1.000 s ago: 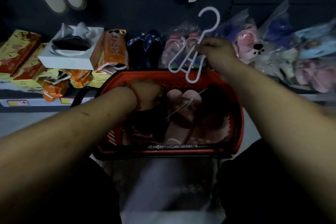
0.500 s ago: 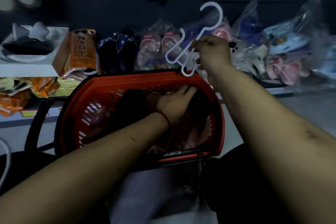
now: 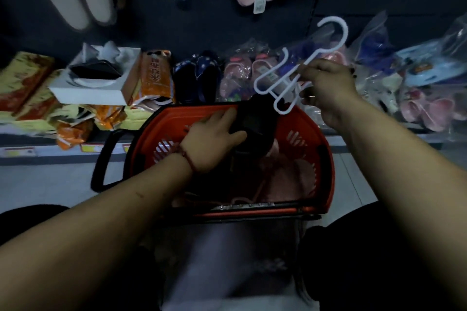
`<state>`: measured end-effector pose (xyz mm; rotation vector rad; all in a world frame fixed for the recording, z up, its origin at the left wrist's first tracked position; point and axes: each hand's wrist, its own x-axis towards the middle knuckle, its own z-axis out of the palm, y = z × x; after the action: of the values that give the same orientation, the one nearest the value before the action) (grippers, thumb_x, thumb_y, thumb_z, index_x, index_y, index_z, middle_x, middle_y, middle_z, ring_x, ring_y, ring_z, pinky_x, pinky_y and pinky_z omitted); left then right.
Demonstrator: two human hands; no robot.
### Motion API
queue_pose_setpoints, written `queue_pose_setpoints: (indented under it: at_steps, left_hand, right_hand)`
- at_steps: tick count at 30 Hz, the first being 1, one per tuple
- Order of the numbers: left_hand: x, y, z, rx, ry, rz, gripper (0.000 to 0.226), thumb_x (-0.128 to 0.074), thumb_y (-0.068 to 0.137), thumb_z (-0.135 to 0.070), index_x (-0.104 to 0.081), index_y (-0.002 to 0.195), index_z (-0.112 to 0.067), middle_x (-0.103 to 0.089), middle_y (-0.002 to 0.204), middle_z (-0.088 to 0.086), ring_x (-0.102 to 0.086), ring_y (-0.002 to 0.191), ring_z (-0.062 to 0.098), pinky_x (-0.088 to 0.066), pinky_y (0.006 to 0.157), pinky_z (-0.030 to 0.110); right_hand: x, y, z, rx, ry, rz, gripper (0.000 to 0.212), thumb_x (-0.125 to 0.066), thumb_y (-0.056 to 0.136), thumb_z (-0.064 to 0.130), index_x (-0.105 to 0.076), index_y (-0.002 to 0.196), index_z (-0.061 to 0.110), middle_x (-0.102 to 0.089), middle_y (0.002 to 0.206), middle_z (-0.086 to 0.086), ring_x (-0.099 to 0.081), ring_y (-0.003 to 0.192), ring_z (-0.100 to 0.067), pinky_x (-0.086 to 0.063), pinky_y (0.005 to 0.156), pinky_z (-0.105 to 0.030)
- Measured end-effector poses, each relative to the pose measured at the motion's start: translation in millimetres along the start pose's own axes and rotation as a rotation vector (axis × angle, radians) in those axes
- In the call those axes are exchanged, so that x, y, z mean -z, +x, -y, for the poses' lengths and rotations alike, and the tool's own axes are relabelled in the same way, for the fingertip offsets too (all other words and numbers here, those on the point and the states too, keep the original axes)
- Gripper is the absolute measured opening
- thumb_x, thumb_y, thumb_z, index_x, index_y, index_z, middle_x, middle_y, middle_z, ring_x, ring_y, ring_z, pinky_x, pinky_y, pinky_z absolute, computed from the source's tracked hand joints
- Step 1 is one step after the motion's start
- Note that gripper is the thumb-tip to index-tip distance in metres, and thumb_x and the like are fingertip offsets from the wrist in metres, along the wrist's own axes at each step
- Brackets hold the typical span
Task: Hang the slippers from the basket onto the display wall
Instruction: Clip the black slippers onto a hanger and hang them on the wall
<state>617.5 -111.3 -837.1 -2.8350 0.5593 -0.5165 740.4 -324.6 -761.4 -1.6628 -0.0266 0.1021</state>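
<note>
Up from among the pink slippers (image 3: 290, 174) in the red basket (image 3: 326, 159) had come the left hand (image 3: 214, 139), now gripping a dark, near-black slipper (image 3: 255, 121) at the far rim. Just above it, the right hand (image 3: 326, 88) pinched a white plastic hanger (image 3: 334, 18).

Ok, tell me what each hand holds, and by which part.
Right hand pinches the white hanger mid-stem, below its hook. Left hand grips a dark slipper by its left edge.
</note>
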Motion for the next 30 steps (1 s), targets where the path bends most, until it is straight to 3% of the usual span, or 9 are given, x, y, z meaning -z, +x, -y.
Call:
queue_pose_setpoints:
  at_steps: [2, 5, 9, 11, 14, 17, 22, 26, 30]
  left_hand:
    - [0.6, -16.6, -3.5, 0.028, -0.005, 0.094, 0.030, -0.043, 0.084, -0.027, -0.068, 0.100, -0.022, -0.060, 0.114, 0.019, -0.062, 0.086, 0.034, -0.042, 0.055, 0.032]
    - [-13.0, -41.4, -6.8, 0.108, -0.280, 0.337, 0.029, -0.057, 0.088, -0.023, -0.061, 0.116, -0.016, -0.045, 0.132, 0.013, -0.054, 0.108, 0.034, -0.051, 0.087, 0.040]
    - [-10.0, -58.9, 0.6, 0.122, -0.646, 0.372, 0.033, -0.059, 0.075, -0.018, -0.070, 0.107, -0.016, -0.049, 0.119, 0.005, -0.057, 0.102, 0.021, -0.046, 0.094, 0.026]
    - [-8.4, -63.0, 5.3, 0.210, -0.775, 0.376, 0.036, -0.056, 0.075, -0.018, -0.072, 0.107, -0.017, -0.054, 0.110, 0.001, -0.059, 0.104, 0.019, -0.045, 0.098, 0.028]
    - [-15.6, -66.2, 8.9, 0.419, -0.748, 0.314, 0.043, -0.055, 0.078, -0.036, -0.067, 0.115, -0.019, -0.056, 0.117, 0.004, -0.059, 0.110, 0.024, -0.046, 0.099, 0.034]
    - [-22.3, -60.2, 6.2, 0.699, -0.705, 0.356, 0.070, -0.057, 0.081, -0.067, -0.051, 0.136, -0.024, -0.050, 0.138, 0.008, -0.055, 0.123, 0.027, -0.044, 0.106, 0.037]
    - [-25.8, -50.9, -8.8, 0.754, -0.856, 0.584, 0.093, -0.056, 0.066, -0.088, -0.050, 0.137, -0.029, -0.044, 0.147, 0.000, -0.047, 0.133, 0.023, -0.039, 0.111, 0.036]
    - [-26.0, -48.6, -19.5, 0.801, -0.858, 0.574, 0.099, -0.064, 0.052, -0.091, -0.051, 0.134, -0.035, -0.041, 0.144, -0.001, -0.048, 0.132, 0.022, -0.039, 0.112, 0.035]
    - [-25.3, -50.7, -23.1, 0.802, -0.778, 0.599, 0.099, -0.071, 0.063, -0.075, -0.033, 0.145, -0.033, -0.025, 0.153, 0.007, -0.046, 0.134, 0.031, -0.038, 0.112, 0.036]
  right_hand:
    - [-7.2, -5.2, -1.6, -0.009, 0.017, 0.036, 0.012, -0.063, 0.094, 0.013, -0.068, 0.083, 0.013, -0.066, 0.084, -0.013, -0.050, 0.054, -0.020, -0.041, 0.051, -0.028]
    - [-19.4, -9.9, -4.3, -0.010, 0.003, 0.093, 0.007, -0.063, 0.094, 0.012, -0.069, 0.096, 0.007, -0.067, 0.081, -0.010, -0.049, 0.049, -0.019, -0.041, 0.046, -0.024]
    - [-32.2, -12.2, -11.7, -0.021, -0.024, 0.142, 0.013, -0.064, 0.094, 0.012, -0.068, 0.102, 0.003, -0.064, 0.084, -0.016, -0.048, 0.045, -0.018, -0.040, 0.041, -0.021]
    - [-36.6, -11.2, -15.7, -0.024, -0.038, 0.151, 0.011, -0.065, 0.093, 0.014, -0.069, 0.099, 0.005, -0.063, 0.088, -0.017, -0.048, 0.045, -0.018, -0.040, 0.040, -0.021]
    - [-39.5, -8.8, -21.4, -0.027, -0.069, 0.162, 0.009, -0.065, 0.093, 0.015, -0.069, 0.095, 0.008, -0.064, 0.087, -0.017, -0.048, 0.045, -0.018, -0.041, 0.040, -0.020]
    - [-40.3, -6.5, -26.6, -0.034, -0.101, 0.171, 0.012, -0.064, 0.093, 0.016, -0.070, 0.098, 0.006, -0.065, 0.089, -0.019, -0.050, 0.045, -0.017, -0.042, 0.040, -0.020]
    - [-42.9, -4.6, -29.9, -0.040, -0.115, 0.156, 0.014, -0.066, 0.092, 0.015, -0.071, 0.099, 0.004, -0.064, 0.084, -0.018, -0.052, 0.049, -0.019, -0.042, 0.040, -0.021]
    - [-45.8, -9.7, -30.9, -0.055, -0.129, 0.166, 0.006, -0.066, 0.091, 0.014, -0.070, 0.089, 0.011, -0.064, 0.074, -0.011, -0.051, 0.048, -0.019, -0.041, 0.043, -0.022]
    - [-46.8, -13.2, -31.6, -0.056, -0.135, 0.179, 0.010, -0.066, 0.091, 0.014, -0.068, 0.081, 0.017, -0.062, 0.065, -0.004, -0.051, 0.045, -0.017, -0.041, 0.044, -0.022]
